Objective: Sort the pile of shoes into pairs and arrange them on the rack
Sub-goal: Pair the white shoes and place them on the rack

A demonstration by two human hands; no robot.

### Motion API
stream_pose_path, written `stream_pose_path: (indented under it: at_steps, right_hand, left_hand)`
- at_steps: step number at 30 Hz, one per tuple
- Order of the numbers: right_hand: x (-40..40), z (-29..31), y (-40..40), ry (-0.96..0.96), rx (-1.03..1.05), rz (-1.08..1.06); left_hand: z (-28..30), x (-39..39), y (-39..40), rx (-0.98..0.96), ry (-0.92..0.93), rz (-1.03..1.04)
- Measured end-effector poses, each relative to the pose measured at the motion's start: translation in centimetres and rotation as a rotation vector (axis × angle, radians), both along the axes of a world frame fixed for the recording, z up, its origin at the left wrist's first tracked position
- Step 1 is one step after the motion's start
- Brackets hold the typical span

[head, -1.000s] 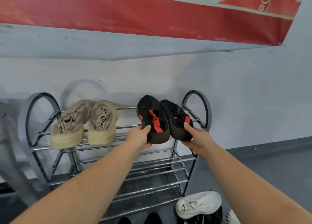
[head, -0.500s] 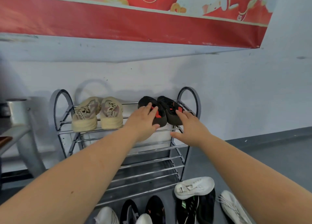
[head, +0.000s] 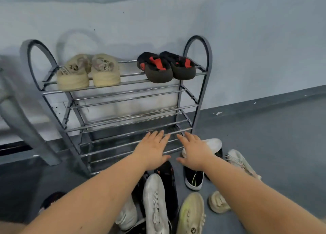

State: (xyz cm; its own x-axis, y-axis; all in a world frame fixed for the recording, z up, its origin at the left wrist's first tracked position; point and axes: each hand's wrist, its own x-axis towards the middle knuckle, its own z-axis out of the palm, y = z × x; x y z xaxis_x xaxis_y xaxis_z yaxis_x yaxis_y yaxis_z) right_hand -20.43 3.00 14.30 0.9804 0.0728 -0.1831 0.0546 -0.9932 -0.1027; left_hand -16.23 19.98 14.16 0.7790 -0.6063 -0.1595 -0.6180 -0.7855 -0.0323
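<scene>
— Shoes first: where do they sit?

— Two pairs are on the top tier of the grey metal rack with looped ends [head: 197, 99]. A beige knit pair [head: 89, 72] sits at the left, a black pair with red patches [head: 166, 67] at the right, each pair side by side, heels toward us.

— And the others?

— On the grey floor [head: 273, 145] in front of the rack lies a loose pile: a long white sneaker [head: 155, 203], a black shoe with a small orange mark [head: 166, 173] touching it, a pale yellow-green sneaker [head: 191, 214], a black slip-on with a white sole [head: 194, 180], a white shoe [head: 214, 144] resting above it, and a cream laced sneaker [head: 238, 160] at the right.

— The hands?

— Both hang palm down over the pile, near the rack's lowest bars. The left hand [head: 153, 151] has its fingers [head: 159, 136] straight and slightly spread, holding nothing. The right hand [head: 194, 152] is the same, fingers fanned, just over the white shoe; whether it touches, I cannot tell.
</scene>
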Motion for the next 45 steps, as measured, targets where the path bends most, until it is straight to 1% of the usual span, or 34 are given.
stream_pose_path:
  at_steps: [6, 10, 14, 18, 23, 25, 27, 30, 33, 35, 37, 40, 42, 45]
  right_hand:
    - [-1.5, -8.6, -3.1, 0.167, -0.002, -0.087]
    - [-1.7, -12.6, -6.3, 0.256, -0.010, -0.149]
    - [0.0, -14.7, -9.5, 0.290, -0.018, -0.195]
    - [3.9, -15.8, -12.4, 0.284, -0.039, -0.196]
    - [8.9, -17.9, -15.2, 0.264, -0.041, -0.193]
    - [10.7, -19.2, -16.0, 0.259, -0.047, -0.186]
    - [12.5, -20.6, -16.7, 0.251, -0.056, -0.161]
    - [15.2, -22.7, -17.7, 0.250, -0.059, -0.127]
    - [17.5, -24.7, -18.4, 0.254, -0.039, -0.145]
    - [18.6, -25.8, -18.7, 0.279, -0.046, -0.153]
    - [19.6, -26.7, -19.2, 0.302, -0.068, -0.156]
    - [20.6, -27.4, -19.9, 0.336, -0.100, -0.163]
    - [20.9, -27.4, -20.2, 0.333, -0.172, -0.144]
    - [21.2, -26.9, -20.3, 0.311, -0.198, -0.158]
  left_hand:
    - [-8.6, -0.4, -1.9, 0.050, 0.165, -0.022]
    - [-12.1, 0.5, -4.0, 0.097, 0.237, -0.054]
    - [-13.8, 3.3, -6.3, 0.107, 0.259, -0.071]
    - [-15.0, 7.4, -8.9, 0.128, 0.248, -0.088]
    - [-17.6, 11.6, -11.9, 0.081, 0.292, -0.062]
    - [-19.2, 13.0, -12.9, 0.049, 0.343, -0.026]
    - [-21.0, 14.3, -13.8, -0.011, 0.425, 0.044]
    - [-23.9, 15.8, -15.0, -0.155, 0.546, 0.200]
    - [-26.7, 16.8, -16.4, -0.384, 0.728, 0.425]
    - [-28.2, 17.2, -17.4, -0.482, 0.855, 0.536]
    - [-29.3, 17.4, -18.2, -0.583, 0.955, 0.652]
    - [-30.2, 17.5, -19.2, -0.801, 1.106, 0.887]
    - [-30.6, 17.3, -19.3, -0.911, 1.125, 0.983]
    - [-30.3, 16.3, -19.6, -1.006, 1.132, 0.987]
